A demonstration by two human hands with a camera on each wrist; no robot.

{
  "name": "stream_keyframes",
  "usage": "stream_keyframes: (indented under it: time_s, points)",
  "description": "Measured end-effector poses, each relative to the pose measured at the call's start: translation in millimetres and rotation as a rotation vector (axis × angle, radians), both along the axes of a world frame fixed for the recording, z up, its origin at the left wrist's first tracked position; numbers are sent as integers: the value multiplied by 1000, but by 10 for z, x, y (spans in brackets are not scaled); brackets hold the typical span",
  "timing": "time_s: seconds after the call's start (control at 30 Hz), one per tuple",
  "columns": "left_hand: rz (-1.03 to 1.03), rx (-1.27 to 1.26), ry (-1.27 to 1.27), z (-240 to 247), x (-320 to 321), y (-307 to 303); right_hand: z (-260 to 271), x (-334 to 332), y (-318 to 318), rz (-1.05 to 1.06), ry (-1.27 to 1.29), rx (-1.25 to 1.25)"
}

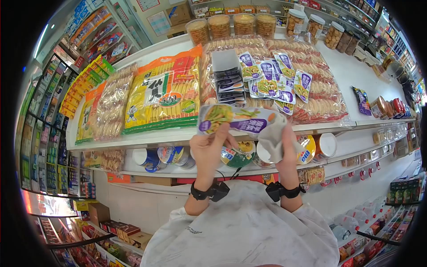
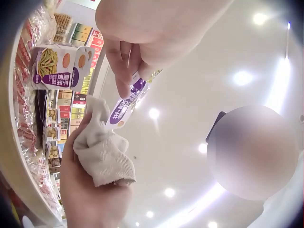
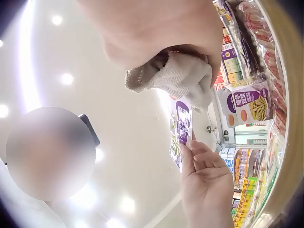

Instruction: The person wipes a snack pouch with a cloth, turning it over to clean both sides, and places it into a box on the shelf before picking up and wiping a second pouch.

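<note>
Your left hand [image 1: 208,149] pinched a purple-labelled sachet [image 1: 240,120] near the open box [image 1: 224,60] | your right hand [image 1: 289,149] gripped a pale cloth [image 1: 272,139] near the sachet | stacked sachets [image 1: 231,84] sat boxed, loose sachets [image 1: 268,84] beside them.

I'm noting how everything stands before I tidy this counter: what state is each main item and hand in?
Left hand: pinching the held packet
Held packet: raised above the counter's front edge
Right hand: gripping the cloth
Cloth: crumpled
Display box: open, packets inside
Loose packets: heaped, overlapping
Yellow bag: lying flat
White-lidded jars: upright, lids on
</note>
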State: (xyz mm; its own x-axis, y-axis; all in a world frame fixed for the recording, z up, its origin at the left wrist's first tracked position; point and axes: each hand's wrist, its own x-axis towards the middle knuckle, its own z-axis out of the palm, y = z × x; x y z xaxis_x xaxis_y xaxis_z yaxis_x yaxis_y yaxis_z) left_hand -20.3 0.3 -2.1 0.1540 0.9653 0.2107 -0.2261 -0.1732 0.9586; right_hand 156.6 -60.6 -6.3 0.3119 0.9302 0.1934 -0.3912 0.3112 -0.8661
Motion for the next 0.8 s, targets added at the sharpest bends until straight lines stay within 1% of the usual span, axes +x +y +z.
stream_keyframes:
  time_s: [0.03, 0.07, 0.17, 0.27, 0.37, 0.47, 0.57, 0.6, 0.7, 0.73, 0.77, 0.8]
  points:
    - [-2, -5, -3, 9, 40, -37, -16, -6, -6, -1, -108, -26]
    - [-5, -10, -6, 23, 67, -63, -62, -63, -10, -127, -62, -74]
    - [-44, -12, -19, 94, 81, -89, -70, 29, 17, -193, -396, -45]
    - [-121, 58, 53, 3, 84, -86, -24, -20, 38, -273, -308, -36]
    - [-149, 89, 64, -7, 114, -114, -52, -51, 3, -361, -203, -81]
    - [-78, 99, -25, -7, 163, -124, -96, 6, -11, -397, -251, -93]
    - [-40, -4, -209, 3, 95, -99, -104, 213, 41, -564, -147, -44]
    - [-64, 25, -160, 1, 58, -77, -5, 205, 61, -602, -61, 6]
    - [-106, 86, -30, 3, 23, -26, 75, 174, 12, -413, -138, 110]
    - [-105, 92, 4, 20, 53, -37, 74, 170, -26, -278, -190, 87]
    - [-108, 98, 36, 24, 94, -39, 78, 153, -55, -166, -343, 59]
    - [-92, 205, 49, -17, 155, -6, 89, 125, -66, -51, -496, 28]
